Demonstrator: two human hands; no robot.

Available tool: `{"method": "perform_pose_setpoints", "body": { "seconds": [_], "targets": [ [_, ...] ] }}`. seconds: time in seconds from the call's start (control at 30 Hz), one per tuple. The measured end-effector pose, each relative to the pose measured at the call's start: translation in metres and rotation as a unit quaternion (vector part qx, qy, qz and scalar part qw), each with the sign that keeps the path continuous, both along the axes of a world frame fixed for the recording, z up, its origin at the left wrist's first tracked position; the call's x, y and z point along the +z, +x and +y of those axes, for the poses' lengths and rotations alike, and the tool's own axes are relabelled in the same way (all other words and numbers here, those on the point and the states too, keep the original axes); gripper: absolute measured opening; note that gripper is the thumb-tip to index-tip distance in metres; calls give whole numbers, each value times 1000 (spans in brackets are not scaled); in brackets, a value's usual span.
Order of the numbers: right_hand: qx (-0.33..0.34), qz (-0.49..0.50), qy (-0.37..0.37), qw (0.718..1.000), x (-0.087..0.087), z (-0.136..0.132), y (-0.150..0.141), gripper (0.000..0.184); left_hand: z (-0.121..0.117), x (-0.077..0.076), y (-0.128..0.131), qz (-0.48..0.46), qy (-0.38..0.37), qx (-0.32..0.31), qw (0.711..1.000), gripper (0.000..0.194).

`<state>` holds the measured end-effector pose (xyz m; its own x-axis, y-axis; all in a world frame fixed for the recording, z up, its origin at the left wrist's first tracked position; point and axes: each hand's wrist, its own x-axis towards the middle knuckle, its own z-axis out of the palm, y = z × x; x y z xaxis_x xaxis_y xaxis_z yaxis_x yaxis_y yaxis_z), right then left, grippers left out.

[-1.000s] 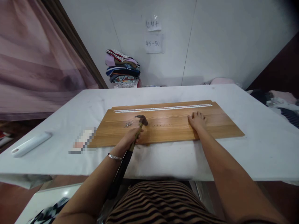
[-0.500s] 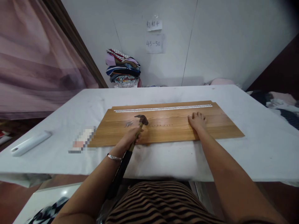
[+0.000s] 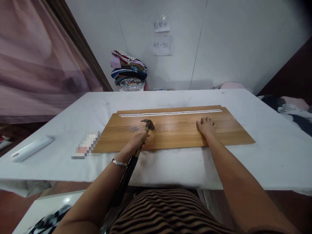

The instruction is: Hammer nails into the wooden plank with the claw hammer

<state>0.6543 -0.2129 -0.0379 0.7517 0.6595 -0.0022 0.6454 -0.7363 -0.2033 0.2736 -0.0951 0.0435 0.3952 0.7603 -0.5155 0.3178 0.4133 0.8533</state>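
Note:
My left hand (image 3: 138, 142) is closed around the upper handle of a claw hammer (image 3: 148, 124), whose black grip runs back along my forearm. The hammer's head is over a wooden board (image 3: 170, 140), close to the left end of a row of small dark dots (image 3: 172, 130), which may be nail heads or holes. A small pile of nails (image 3: 134, 129) lies on the board left of the hammer head. Toward the board's right side, my right hand (image 3: 206, 126) rests on the wood with its fingers spread and nothing in them.
White strips with markings (image 3: 170, 113) run along the board's far side. On the white-covered table (image 3: 195, 169), a white cylindrical object (image 3: 32, 149) and a pixelated item (image 3: 86, 145) lie to the left. Folded cloths (image 3: 129, 71) are stacked behind the table. A pink curtain (image 3: 44, 65) hangs at left.
Both hands and the hammer keep their places on the board. Only the camera's view shifts very slightly.

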Motion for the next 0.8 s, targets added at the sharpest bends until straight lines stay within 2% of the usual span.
{"method": "perform_pose_setpoints", "body": {
  "seconds": [0.23,0.43,0.8],
  "targets": [
    [-1,-6,6,1000,-5,1,2,58,1,0,-1,-11,-3,1,1000,39],
    [1,-2,11,1000,-1,-1,0,58,4,-7,-2,1,3,-9,1000,43],
    [-4,1,5,1000,-1,0,0,57,4,-7,-3,-1,4,-12,1000,43]
  ]
}}
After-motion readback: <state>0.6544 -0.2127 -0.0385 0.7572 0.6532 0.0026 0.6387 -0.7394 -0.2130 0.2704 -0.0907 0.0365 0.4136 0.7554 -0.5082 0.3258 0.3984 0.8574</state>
